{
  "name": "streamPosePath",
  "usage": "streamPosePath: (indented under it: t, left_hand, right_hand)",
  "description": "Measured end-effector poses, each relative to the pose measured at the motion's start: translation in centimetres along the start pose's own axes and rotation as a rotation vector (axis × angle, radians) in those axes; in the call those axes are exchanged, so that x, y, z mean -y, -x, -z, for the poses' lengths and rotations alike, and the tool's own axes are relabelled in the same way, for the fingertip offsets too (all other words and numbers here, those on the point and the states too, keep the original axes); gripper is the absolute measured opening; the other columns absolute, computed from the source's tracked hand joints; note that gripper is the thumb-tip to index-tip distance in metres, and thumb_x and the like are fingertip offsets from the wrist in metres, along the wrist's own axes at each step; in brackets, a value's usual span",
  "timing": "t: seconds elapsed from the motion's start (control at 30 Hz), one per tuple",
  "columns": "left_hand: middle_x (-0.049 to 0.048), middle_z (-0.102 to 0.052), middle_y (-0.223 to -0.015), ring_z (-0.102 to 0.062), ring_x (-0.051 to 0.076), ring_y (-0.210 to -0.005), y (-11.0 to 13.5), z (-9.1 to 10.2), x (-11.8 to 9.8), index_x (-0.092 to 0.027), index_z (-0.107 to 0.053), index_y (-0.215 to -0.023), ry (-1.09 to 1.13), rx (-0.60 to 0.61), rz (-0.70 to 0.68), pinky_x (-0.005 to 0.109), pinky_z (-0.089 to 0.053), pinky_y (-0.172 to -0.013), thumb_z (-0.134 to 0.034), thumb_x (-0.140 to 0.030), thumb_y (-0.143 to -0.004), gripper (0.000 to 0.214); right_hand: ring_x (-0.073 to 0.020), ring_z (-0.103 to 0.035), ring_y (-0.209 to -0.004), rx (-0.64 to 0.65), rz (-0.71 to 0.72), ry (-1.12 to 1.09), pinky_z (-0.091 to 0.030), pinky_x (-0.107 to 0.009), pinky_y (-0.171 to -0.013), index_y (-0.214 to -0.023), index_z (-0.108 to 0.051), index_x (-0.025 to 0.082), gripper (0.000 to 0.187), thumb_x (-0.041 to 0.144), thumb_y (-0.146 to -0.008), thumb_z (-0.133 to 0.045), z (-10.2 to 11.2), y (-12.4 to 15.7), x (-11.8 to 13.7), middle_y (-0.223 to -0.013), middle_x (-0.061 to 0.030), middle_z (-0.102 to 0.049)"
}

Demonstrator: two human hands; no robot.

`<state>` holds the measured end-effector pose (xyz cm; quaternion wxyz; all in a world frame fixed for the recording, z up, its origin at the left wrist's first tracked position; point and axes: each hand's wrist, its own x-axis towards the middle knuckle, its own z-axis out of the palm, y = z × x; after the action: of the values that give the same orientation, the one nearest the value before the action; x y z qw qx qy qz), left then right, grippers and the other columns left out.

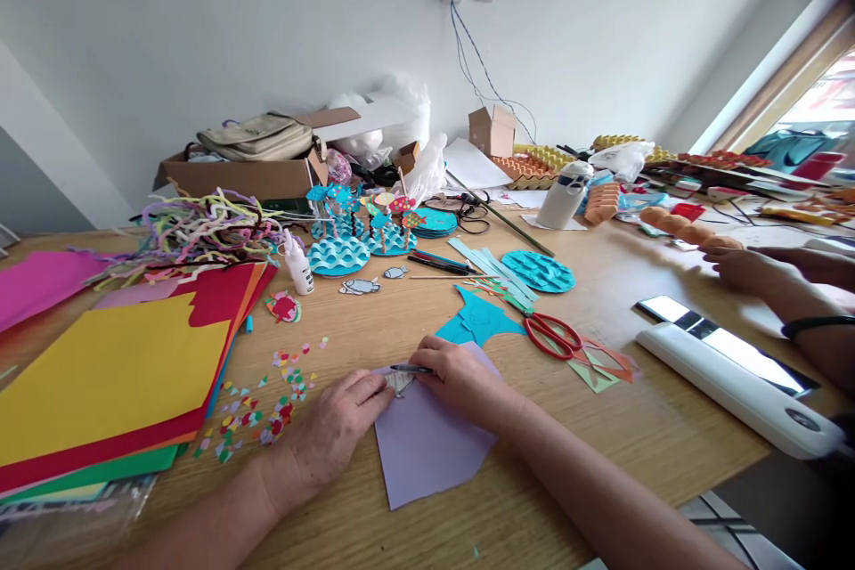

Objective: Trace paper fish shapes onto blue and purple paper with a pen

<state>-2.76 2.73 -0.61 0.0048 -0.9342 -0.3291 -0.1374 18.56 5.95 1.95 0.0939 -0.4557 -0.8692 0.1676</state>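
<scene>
A sheet of light purple paper (pixel 434 454) lies on the table in front of me. On its upper left part is a small grey fish cut-out (pixel 400 383). My left hand (pixel 337 419) presses this cut-out down from the left, its fingers bent together. Closed around a dark pen (pixel 409 368) is my right hand (pixel 460 378), resting on the purple sheet with the pen over the cut-out's upper edge. Blue paper scraps (pixel 477 318) lie just beyond, partly against the sheet. Red-handled scissors (pixel 553 335) rest to the right on orange and green scraps.
Coloured paper sheets (pixel 113 374) and paper confetti (pixel 267 405) cover the left. Beyond are a glue bottle (pixel 297 265), fish cut-outs, blue round crafts (pixel 337 256) and pens. At right sit a white device (pixel 735 387), a phone-like black slab (pixel 725 345) and another person's hands (pixel 761 272) with an egg-carton strip.
</scene>
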Motion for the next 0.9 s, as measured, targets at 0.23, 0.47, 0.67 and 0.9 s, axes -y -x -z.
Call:
streamPosePath:
  t: [0.23, 0.47, 0.67, 0.9]
  left_hand:
    - [0.0053, -0.062, -0.102, -0.056, 0.017, -0.096, -1.3, 0.7, 1.4, -0.017, -0.057, -0.107, 0.282, 0.056, 0.053, 0.031, -0.047, -0.084, -0.032, 0.0, -0.088, 0.035]
    - [0.0026, -0.064, -0.093, -0.057, 0.015, -0.088, -2.5, 1.2, 2.8, -0.018, -0.059, -0.1, 0.389, 0.1, 0.02, 0.026, -0.046, -0.079, -0.04, -0.003, -0.087, 0.027]
    - [0.0014, -0.064, -0.089, -0.057, 0.013, -0.084, -3.2, 2.2, 3.3, -0.018, -0.061, -0.097, 0.443, 0.134, 0.003, 0.023, -0.045, -0.076, -0.039, -0.005, -0.088, 0.028]
    - [0.0016, -0.064, -0.095, -0.056, 0.014, -0.089, -2.5, 1.9, 2.8, -0.018, -0.061, -0.098, 0.404, 0.141, -0.007, 0.024, -0.044, -0.079, -0.041, -0.003, -0.088, 0.027]
  right_hand:
    - [-0.0169, -0.058, -0.079, -0.314, -0.008, -0.248, -0.044, -0.027, -0.07, -0.098, -0.062, 0.015, 0.03, 0.032, -0.093, -0.037, 2.0, 0.8, -0.1, -0.087, -0.0075, -0.063]
    - [-0.0102, -0.052, -0.057, -0.56, 0.044, -0.627, -0.044, -0.023, -0.053, -0.121, -0.047, 0.025, 0.034, 0.021, -0.087, -0.042, 4.0, 2.8, 1.6, -0.082, -0.0005, -0.057]
    - [-0.0122, -0.058, -0.061, -0.201, 0.068, -1.167, -0.046, -0.025, -0.055, -0.089, -0.06, 0.02, 0.018, 0.034, -0.088, -0.049, 4.3, 5.2, 3.0, -0.072, -0.0019, -0.06]
    - [-0.0106, -0.057, -0.067, -0.199, 0.017, -1.315, -0.044, -0.023, -0.061, -0.09, -0.055, 0.022, 0.026, 0.033, -0.073, -0.07, 2.6, 3.1, 0.8, -0.075, 0.0018, -0.058]
